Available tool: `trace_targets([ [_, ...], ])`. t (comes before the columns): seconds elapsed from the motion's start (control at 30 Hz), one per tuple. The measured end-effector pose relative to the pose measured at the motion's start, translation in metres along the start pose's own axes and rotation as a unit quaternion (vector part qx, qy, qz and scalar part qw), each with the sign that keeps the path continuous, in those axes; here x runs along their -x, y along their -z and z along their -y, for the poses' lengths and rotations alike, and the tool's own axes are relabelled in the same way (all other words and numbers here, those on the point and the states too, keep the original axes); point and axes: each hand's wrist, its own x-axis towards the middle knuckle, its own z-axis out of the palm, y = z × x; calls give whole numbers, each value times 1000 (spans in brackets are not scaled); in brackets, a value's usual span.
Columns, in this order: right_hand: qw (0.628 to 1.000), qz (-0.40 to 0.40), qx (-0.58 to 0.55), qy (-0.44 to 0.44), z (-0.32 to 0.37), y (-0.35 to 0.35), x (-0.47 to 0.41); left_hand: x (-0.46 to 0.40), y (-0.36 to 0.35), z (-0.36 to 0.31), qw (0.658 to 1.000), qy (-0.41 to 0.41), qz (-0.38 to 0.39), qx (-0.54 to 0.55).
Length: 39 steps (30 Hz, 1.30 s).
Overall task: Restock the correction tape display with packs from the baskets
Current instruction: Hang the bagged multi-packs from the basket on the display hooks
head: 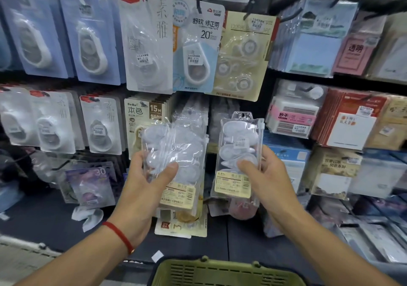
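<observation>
Left hand (143, 184) and right hand (262, 175) each pinch a light, slippery clear-plastic correction tape pouch (174, 153), best gripped low by its stiffer label card.

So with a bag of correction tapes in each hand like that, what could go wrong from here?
1. The left hand holds what looks like a loose bunch of clear packs by thumb grip alone; one might slip out.
2. The right hand pinches its clear pack low, so threading the top hang hole onto a hook could be fiddly.
3. Neighbouring hanging cards crowd the gap and could get knocked.
</observation>
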Motion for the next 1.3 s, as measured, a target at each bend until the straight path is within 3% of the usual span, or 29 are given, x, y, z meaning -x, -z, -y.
trace_targets([
  [0.37, 998, 46, -33, -2, 0, 6, -5, 1, 2, -2, 999, -36, 4, -1],
  [0.9, 999, 17, -32, -3, 2, 2, -5, -1, 3, -1, 999, -44, -3, 4],
  [0.97, 1000, 11, 1, -19, 2, 2, -6, -1, 3, -1, 999, -43, -2, 4],
  [1.1, 979, -24, 200, 17, 1, 1, -4, 1, 1, -1, 999, -37, 12, 7],
  [1.23, 985, 121, 123, -14, -5, -15, 8, 5, -3, 4, 999, -15, 36, 21],
  [1.3, 985, 149, 76, -32, -9, -24, 12, 7, -7, 6, 998, 0, 49, 24],
])
